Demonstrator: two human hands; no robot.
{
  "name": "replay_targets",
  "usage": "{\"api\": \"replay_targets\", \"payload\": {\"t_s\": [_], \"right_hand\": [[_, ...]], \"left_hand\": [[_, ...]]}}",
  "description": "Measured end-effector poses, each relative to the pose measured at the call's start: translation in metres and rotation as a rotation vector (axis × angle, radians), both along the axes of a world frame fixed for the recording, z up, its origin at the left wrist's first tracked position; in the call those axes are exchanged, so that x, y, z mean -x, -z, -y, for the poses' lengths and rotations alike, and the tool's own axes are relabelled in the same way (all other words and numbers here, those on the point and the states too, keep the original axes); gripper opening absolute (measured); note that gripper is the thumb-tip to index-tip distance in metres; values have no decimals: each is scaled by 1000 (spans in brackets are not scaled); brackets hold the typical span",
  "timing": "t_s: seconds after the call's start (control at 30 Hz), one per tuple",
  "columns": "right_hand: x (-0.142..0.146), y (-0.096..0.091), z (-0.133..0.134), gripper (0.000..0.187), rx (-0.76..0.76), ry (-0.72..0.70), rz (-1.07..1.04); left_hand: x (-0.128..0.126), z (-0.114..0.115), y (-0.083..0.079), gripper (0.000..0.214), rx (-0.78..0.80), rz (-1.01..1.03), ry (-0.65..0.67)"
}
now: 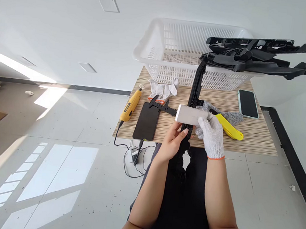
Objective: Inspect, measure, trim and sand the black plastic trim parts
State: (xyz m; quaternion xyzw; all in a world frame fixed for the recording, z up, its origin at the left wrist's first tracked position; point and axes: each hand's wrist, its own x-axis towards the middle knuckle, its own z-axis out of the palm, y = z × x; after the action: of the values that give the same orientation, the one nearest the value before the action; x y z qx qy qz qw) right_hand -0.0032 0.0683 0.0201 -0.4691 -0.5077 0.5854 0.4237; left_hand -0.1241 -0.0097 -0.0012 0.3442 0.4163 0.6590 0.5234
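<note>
My bare left hand (pixel 172 141) is wrapped round a long black plastic trim piece (pixel 197 84), thumb on top. The piece runs from my lap up over the table towards the basket. My right hand (pixel 213 134), in a white knitted glove with an orange cuff, grips a flat, pale rectangular block (pixel 192 115) with a white end. This block lies across the trim piece, just above my left fingers; whether they touch I cannot tell. Close by on the right are a yellow-handled tool (pixel 230 128) and a grey knitted glove (pixel 234 118), both partly hidden.
A white plastic basket (pixel 171 69) stands at the table's back, with several black trim parts (pixel 256 63) jutting out rightward. On the table (pixel 256 141) lie a yellow rotary tool (pixel 131 105), a black tablet-like device (pixel 146 123), calipers (pixel 164 107), a white glove (pixel 162 90) and a phone (pixel 248 103). Cables (pixel 126 162) hang left.
</note>
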Motion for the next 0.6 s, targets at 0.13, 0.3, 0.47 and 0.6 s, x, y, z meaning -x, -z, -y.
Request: {"api": "replay_targets", "payload": {"t_s": [0.13, 0.3, 0.47, 0.6], "right_hand": [[-4, 0, 1, 48, -57, -114, -17], [-3, -3, 3, 49, -56, -151, -6], [-3, -4, 3, 47, -38, -122, 1], [-2, -4, 3, 46, -47, -115, -9]], "left_hand": [[0, 0, 4, 38, -4, -29, -1], [0, 0, 8, 39, 10, -20, -27], [-2, 0, 7, 39, 19, -11, -54], [-4, 0, 6, 38, 31, -21, -78]]}}
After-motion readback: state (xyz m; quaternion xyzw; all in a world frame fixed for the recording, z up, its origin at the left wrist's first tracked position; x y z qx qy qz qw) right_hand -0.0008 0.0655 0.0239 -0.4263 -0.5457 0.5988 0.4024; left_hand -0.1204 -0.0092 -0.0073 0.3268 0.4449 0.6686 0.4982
